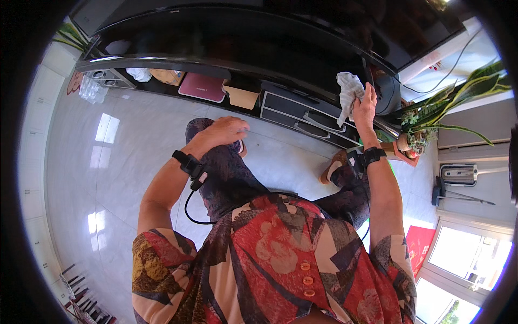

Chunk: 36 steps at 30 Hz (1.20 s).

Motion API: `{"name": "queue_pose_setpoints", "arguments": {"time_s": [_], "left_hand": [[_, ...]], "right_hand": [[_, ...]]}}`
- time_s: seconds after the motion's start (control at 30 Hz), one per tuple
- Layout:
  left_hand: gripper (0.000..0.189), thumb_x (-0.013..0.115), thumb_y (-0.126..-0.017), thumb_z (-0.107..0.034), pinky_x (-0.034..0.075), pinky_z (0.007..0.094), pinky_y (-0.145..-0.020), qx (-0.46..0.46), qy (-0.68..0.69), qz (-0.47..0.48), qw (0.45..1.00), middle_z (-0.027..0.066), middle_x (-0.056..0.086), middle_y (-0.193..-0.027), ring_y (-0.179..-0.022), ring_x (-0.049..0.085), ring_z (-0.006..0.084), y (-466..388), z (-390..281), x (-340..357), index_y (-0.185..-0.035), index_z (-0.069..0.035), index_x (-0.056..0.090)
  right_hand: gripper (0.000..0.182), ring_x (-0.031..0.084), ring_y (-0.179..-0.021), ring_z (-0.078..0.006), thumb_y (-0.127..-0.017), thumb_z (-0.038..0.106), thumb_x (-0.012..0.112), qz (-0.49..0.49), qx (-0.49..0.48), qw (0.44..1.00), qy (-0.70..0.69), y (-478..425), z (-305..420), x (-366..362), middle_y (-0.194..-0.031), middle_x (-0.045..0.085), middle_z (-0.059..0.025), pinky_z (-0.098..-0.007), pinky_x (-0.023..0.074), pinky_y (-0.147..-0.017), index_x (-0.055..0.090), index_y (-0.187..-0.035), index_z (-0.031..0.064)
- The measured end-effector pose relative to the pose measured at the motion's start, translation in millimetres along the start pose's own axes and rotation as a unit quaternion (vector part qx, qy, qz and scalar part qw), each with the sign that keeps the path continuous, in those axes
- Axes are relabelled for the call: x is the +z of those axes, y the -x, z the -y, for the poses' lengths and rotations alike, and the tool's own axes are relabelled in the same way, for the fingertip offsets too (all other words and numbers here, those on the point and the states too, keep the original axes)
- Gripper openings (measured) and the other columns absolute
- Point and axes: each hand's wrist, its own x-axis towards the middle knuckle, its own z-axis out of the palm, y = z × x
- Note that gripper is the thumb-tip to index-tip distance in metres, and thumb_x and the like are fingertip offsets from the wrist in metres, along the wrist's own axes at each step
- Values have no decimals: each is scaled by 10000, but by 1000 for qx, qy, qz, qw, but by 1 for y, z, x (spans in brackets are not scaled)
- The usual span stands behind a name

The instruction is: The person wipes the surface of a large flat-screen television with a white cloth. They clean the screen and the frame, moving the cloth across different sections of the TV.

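Note:
My right hand [365, 106] is at the right end of a glossy black TV cabinet [243, 56], its fingers on a crumpled pale cloth [349, 95] that lies against the black surface above the drawers. My left hand [230, 128] rests over my bent left knee, fingers slightly bent, holding nothing. Below the cabinet top are two drawers with silver handles [323, 121], a maroon box [203, 87], an open-looking tan box [242, 97] and a yellowish carton [166, 76]. A large black television screen [404, 32] stands behind the cabinet top.
Potted snake plants [449, 101] and small succulents [415, 139] stand right of the cabinet, near a dangling cable [439, 87]. Clear plastic items [92, 92] sit on the floor at the far left. A dustpan [459, 175] and brush [438, 191] are at the right wall.

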Motion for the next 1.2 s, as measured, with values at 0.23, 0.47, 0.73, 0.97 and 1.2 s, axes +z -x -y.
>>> {"name": "queue_pose_setpoints", "arguments": {"time_s": [0.23, 0.47, 0.73, 0.97, 1.2], "left_hand": [[362, 553, -819, -286, 471, 379, -783, 69, 164, 169, 969, 158, 655, -942, -877, 622, 288, -71, -57, 33, -1088, -51, 610], [414, 558, -811, -306, 452, 427, -833, 128, 112, 362, 917, 182, 623, -1046, -981, 579, 336, -101, -66, 93, -1143, -60, 581], [344, 578, -783, -320, 451, 431, -711, 182, 101, 335, 919, 123, 630, -910, -842, 572, 286, -100, -71, 109, -996, -55, 626], [316, 569, -772, -300, 454, 445, -695, 197, 83, 348, 913, 113, 632, -899, -842, 576, 295, -88, -79, 114, -971, -64, 638], [321, 563, -775, -267, 471, 460, -734, 217, 27, 371, 903, 175, 623, -900, -869, 588, 350, -80, -80, 98, -981, -27, 610]], "right_hand": [[295, 493, -1137, -326, -821, 105, 588, 120, -130, 984, -22, 10, 22, 11, -1184, 560, -156, -438, 389, -963, 579, -1107, 34], [691, 352, -1254, -343, -725, 378, 712, 201, -165, 962, 82, 9, 51, 16, -1332, 396, -145, -494, 277, -1020, 433, -1262, 45], [826, 336, -1275, -322, -662, 328, 795, 251, -216, 933, 138, 0, 102, 46, -1365, 350, -121, -487, 286, -1035, 347, -1312, 85], [832, 333, -1278, -325, -669, 307, 789, 256, -261, 920, 141, -6, 137, 68, -1367, 344, -129, -501, 297, -1022, 324, -1322, 84], [812, 331, -1274, -313, -678, 272, 775, 269, -291, 910, 119, -15, 174, 96, -1369, 350, -111, -466, 293, -1012, 330, -1333, 90]]}}
